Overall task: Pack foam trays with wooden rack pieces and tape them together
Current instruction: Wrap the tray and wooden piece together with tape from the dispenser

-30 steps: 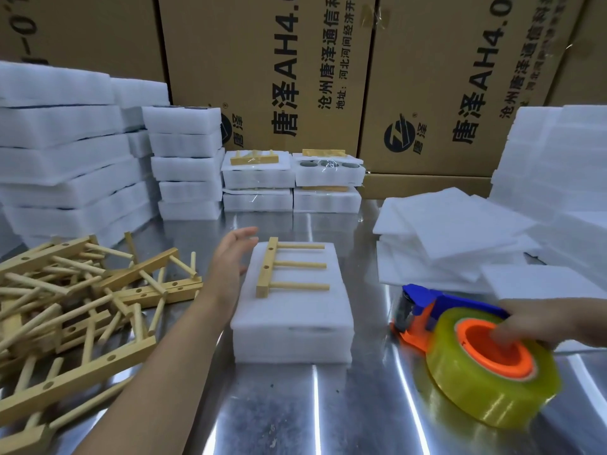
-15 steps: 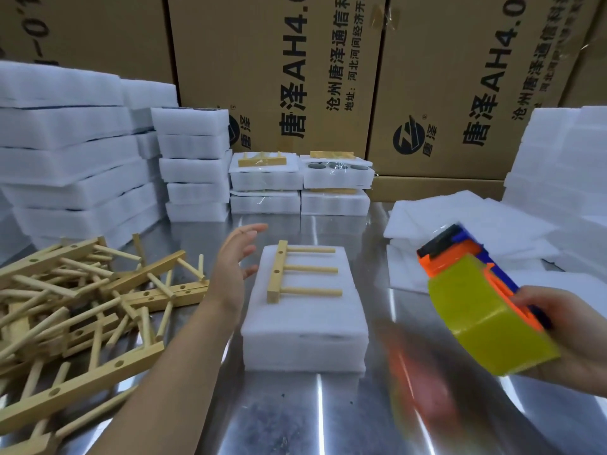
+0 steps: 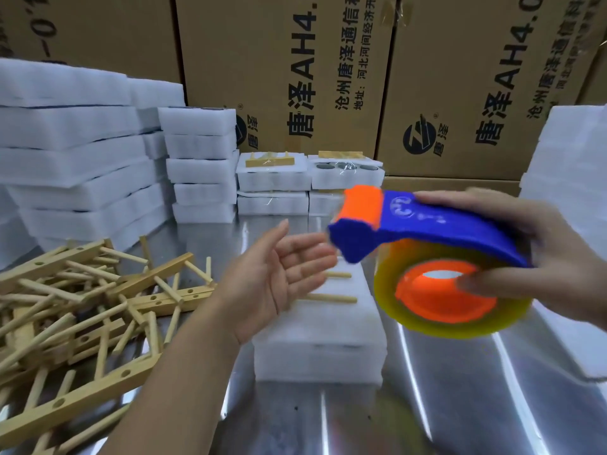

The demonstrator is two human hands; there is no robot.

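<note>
Hands: left hand (image 3: 279, 277) spread, right hand (image 3: 538, 257) gripping the tape dispenser (image 3: 437, 257); pull tape squarely across the foam trays (image 3: 322, 343).

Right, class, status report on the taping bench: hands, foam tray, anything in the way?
Right hand grips tape dispenser, aloft. Left hand open, palm up, above foam tray. Wooden rack piece lies on tray. Left hand sits between dispenser and tray.

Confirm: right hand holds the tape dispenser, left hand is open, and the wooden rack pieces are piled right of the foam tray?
Wrong on one point: the head view shows the wooden rack pieces piled left of the foam tray, not right. The right hand does hold the tape dispenser and the left hand is open.
</note>
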